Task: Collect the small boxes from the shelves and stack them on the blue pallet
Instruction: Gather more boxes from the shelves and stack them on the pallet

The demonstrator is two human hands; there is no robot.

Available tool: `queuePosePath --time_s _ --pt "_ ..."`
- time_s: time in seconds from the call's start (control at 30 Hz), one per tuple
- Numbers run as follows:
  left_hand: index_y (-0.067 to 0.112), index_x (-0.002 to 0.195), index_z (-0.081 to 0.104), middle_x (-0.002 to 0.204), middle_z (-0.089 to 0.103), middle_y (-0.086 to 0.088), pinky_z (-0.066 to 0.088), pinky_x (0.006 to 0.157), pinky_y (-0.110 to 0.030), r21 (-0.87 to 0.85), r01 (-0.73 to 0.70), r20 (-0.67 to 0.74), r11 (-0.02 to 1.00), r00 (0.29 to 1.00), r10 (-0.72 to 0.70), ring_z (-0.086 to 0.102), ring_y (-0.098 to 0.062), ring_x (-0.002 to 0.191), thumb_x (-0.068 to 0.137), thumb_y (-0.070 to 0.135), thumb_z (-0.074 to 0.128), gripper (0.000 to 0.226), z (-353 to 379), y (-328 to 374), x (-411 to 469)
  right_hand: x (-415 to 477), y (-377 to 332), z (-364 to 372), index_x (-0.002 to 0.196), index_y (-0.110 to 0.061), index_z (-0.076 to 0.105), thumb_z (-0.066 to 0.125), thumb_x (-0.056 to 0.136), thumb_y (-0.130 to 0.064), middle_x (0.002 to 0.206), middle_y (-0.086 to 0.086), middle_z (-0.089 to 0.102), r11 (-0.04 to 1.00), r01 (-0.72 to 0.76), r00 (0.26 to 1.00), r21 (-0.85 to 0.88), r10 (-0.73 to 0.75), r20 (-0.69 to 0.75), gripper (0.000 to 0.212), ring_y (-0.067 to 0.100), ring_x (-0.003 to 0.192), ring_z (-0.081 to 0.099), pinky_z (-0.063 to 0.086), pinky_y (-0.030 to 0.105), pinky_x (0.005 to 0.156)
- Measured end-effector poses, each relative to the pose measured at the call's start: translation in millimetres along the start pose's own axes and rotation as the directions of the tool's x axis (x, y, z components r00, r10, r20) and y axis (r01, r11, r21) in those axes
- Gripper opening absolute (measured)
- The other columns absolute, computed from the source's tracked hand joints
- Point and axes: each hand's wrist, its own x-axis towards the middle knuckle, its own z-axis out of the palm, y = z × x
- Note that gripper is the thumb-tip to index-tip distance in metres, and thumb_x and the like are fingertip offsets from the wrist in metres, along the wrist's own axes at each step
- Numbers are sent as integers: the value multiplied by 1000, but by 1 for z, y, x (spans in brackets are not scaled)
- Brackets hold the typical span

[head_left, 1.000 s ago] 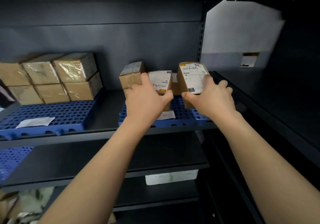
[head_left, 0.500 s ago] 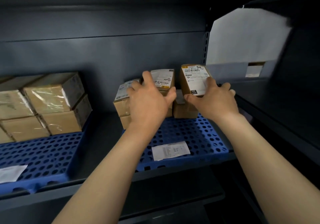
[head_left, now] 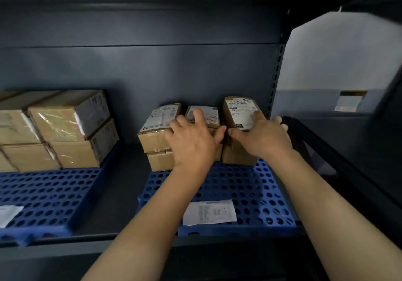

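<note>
1. Two small boxes are being set down at the back edge of the blue pallet (head_left: 250,191), on top of boxes already placed there, so the stacking is judged to be partly done.
2. The middle box (head_left: 204,115) is gripped by the left hand (head_left: 192,141), fingers curled over its labelled top.
3. The right box (head_left: 239,113), tilted up slightly, is gripped by the right hand (head_left: 263,137).
4. A left stack of two boxes (head_left: 155,137) is seen touching the middle box.
5. The front half of the pallet is occupied only by a paper slip (head_left: 210,212).
6. A second pallet (head_left: 43,195) at the shelf's left edge is loaded with larger taped boxes (head_left: 65,128); whether more small boxes are left to collect cannot be told.
</note>
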Motion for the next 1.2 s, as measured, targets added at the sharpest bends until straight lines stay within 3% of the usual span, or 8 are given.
queuePosePath --time_s 0.23,0.5,0.77,0.87,0.97,1.1,1.2 --pt "9 120 45 108 58 -19 31 79 -43 137 -54 -31 989 998 59 45 -35 103 83 71 24 75 11 -2 0 11 2 5 141 -18 34 40 77 -77 135 20 35 999 26 1000 31 -26 -1 87 38 124 30 38 41 90" --pt "14 128 43 127 50 -3 29 87 -45 147 -184 7 972 983 185 32 -33 117 88 57 37 59 14 -8 5 15 2 9 144 -21 30 34 79 -76 138 20 32 991 79 997 106 -81 11 85 39 127 30 35 43 99" --pt "19 136 32 137 43 -1 27 96 -47 143 -250 5 958 968 252 25 -33 127 91 36 48 50 9 -13 7 15 2 11 144 -21 24 28 80 -76 137 22 34 979 76 997 188 -74 -15 84 42 125 35 35 45 99" --pt "20 136 34 140 39 -5 28 96 -49 143 -198 -78 970 974 211 28 -36 126 86 40 56 58 1 -23 2 15 4 12 148 -26 4 33 75 -80 145 21 26 974 51 998 222 -60 30 95 42 128 34 35 46 103" --pt "19 136 32 141 32 -12 29 96 -51 139 -58 -121 989 990 75 29 -38 124 78 45 64 72 -5 -40 -3 15 6 16 147 -28 -13 44 70 -81 151 19 15 960 6 997 281 -28 75 109 40 129 35 35 45 102" --pt "21 142 13 144 18 -19 35 94 -50 125 111 3 986 994 -112 29 -41 124 71 54 68 95 -5 -56 -8 11 6 26 146 -25 -17 54 70 -75 152 20 12 946 -13 996 323 -15 83 115 39 129 37 36 42 99" --pt "26 143 6 144 8 -21 45 88 -49 -21 143 123 989 983 -140 33 -43 120 74 40 73 97 2 -65 -9 11 2 32 146 -26 -16 60 70 -70 152 20 9 929 -17 997 369 -11 73 117 41 132 31 33 46 103"
